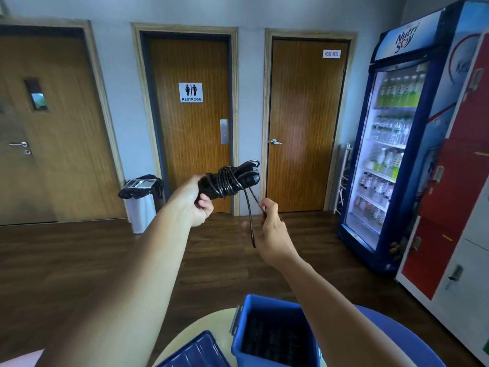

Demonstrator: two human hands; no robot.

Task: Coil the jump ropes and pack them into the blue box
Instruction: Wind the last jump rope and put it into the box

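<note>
Blue plastic box (238,350), top open: free from above and left; right forearm (330,300) crosses its right rim. Dark contents (275,340) low inside. Blue ribbed lid (195,350) just left.

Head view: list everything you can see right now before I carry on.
rope: one, black, wound round its handles, held up mid-air, a loose loop hanging
box: one, blue, open, on the table at bottom; dark contents, unclear
lid: one, blue, left of the box
table: one, cream, round, bottom edge
doors: three, brown wood, back wall
bin: one, white with black liner, between left and middle doors
fridge: one, blue, lit, stocked with bottles, right
lockers: several, red and white, far right
left hand: grips the wound rope
right hand: fingers pinch the loose loop
</note>
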